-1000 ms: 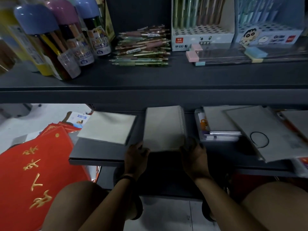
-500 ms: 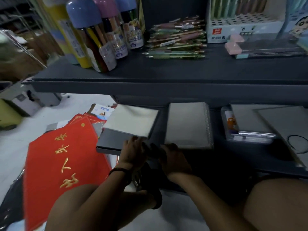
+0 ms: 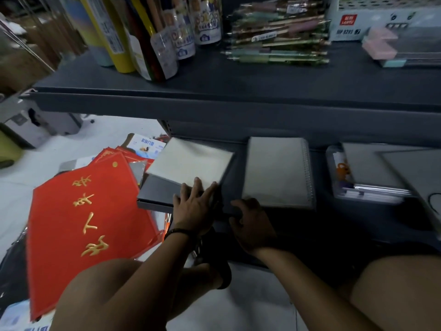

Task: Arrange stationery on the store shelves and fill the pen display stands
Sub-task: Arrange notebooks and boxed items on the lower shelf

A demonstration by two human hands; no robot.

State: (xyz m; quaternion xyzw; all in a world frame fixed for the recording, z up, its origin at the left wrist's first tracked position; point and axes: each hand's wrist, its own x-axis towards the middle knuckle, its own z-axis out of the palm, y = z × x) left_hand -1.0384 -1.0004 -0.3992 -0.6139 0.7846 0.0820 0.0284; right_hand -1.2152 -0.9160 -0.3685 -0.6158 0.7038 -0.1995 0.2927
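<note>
On the lower dark shelf [image 3: 155,194] lie a pale notebook [image 3: 188,160] at the left and a grey spiral-bound notebook [image 3: 278,170] beside it. My left hand [image 3: 193,205] rests with straight fingers on the near edge of the pale notebook. My right hand [image 3: 250,225] sits at the shelf's front edge just below the spiral notebook, fingers loosely curled and holding nothing. A pile of loose pens [image 3: 276,41] lies on the upper shelf [image 3: 214,99], with a white pen display stand [image 3: 358,22] to its right.
Tall pencil tubes [image 3: 162,37] stand at the upper shelf's left. Erasers and flat boxes [image 3: 381,46] lie at its right. More notebooks in plastic [image 3: 367,177] fill the lower shelf's right. Red folders with gold lettering [image 3: 81,223] lie on the floor to the left.
Both hands left the spiral notebook and shifted left. My left hand now reaches onto the pale notebook with fingers spread. The view swung left and down.
</note>
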